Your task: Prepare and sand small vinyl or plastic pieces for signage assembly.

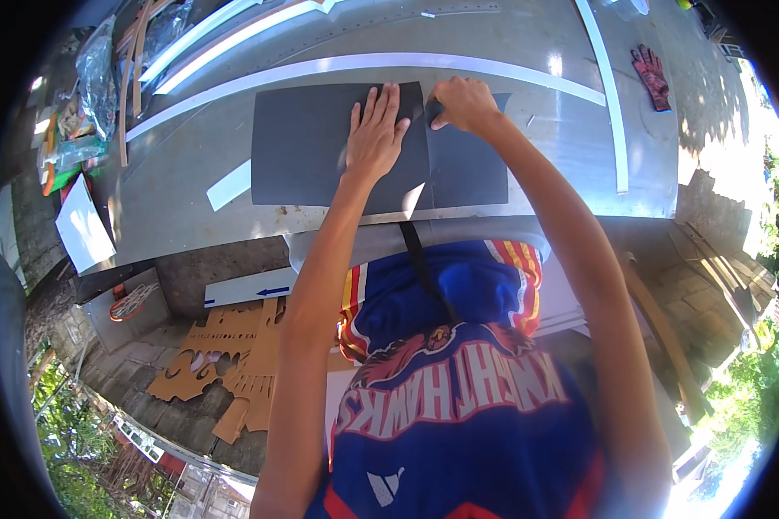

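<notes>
The left hand (375,134) lay flat with its fingers spread on a big dark grey sheet (320,156) on the shiny metal table (580,147). The right hand (461,102) was closed at the sheet's top edge, just beside the left hand. A red work glove (652,76) lay far off to the right, and long white strips (610,86) curved across the table.

The metal table (580,164) lay mostly bare at three o'clock of the dark sheet (320,147), open as far as a long white strip (610,95) running toward twelve. Beyond it, at two o'clock, a red glove (652,76) lay well apart. At twelve o'clock a curved white strip (337,65) barred the far side. At nine o'clock bare metal held only a short white strip (228,185); past it, plastic bags (95,82) and scraps crowded the edge.
</notes>
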Available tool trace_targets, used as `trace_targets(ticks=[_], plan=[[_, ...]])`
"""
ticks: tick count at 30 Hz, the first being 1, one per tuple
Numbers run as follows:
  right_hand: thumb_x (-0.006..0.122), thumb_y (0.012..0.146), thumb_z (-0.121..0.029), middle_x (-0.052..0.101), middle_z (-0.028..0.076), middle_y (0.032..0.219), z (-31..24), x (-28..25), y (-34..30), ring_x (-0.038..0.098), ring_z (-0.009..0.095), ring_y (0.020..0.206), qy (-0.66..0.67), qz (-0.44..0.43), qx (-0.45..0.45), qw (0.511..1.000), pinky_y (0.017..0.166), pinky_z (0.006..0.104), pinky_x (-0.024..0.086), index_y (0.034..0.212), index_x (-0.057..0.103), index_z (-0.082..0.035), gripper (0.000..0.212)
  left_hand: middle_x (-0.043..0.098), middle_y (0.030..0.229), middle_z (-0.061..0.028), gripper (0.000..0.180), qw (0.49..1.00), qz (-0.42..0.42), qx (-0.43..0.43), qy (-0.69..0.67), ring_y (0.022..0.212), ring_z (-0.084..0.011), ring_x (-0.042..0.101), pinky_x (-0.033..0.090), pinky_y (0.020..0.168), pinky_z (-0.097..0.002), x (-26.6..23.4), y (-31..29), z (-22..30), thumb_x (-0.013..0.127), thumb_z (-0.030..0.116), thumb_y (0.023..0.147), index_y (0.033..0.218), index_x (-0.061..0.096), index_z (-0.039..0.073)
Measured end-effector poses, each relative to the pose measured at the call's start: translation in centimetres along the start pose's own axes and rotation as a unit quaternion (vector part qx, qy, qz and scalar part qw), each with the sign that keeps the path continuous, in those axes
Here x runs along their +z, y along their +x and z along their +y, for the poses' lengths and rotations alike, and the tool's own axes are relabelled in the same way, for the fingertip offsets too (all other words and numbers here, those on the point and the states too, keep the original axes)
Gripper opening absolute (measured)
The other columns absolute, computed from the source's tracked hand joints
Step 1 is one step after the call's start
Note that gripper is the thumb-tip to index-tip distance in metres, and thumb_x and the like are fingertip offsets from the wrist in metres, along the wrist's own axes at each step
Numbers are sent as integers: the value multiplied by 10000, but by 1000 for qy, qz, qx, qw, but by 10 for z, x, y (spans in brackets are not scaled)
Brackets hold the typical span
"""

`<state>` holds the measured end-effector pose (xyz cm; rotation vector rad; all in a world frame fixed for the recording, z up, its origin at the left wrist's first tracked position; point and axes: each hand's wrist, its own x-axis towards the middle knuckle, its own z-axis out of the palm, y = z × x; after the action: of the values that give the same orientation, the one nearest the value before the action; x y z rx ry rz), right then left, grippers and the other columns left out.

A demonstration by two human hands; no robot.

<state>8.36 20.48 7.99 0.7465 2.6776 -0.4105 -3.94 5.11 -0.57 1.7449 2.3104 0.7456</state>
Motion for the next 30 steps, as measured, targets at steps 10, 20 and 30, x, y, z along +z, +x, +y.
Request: trace_targets(ticks=[10,20,30], plan=[[859,657,-317,721,113,965,9,15,-8,680,325,959,68,13,66,995,808,422,545,1094,722,-152,487,303,1569,-52,455,994,-31,19,106,1444,-322,267,205,1158,-550,2,-5,18,368,434,1017,1471,374,396],[869,637,-302,725,131,918,10,15,-5,692,337,902,73,22,87,993,787,427,545,1046,745,-150,454,392,1519,-28,429,992,21,29,118,1397,-299,360,278,1130,-548,3,-3,21,456,432,991,1419,450,409],[809,737,-247,706,126,886,-14,22,-24,703,320,875,31,88,111,990,703,410,559,904,689,-68,273,369,1532,-48,445,994,15,29,107,1409,-325,334,256,1131,-562,3,-3,21,451,402,993,1437,434,376]])
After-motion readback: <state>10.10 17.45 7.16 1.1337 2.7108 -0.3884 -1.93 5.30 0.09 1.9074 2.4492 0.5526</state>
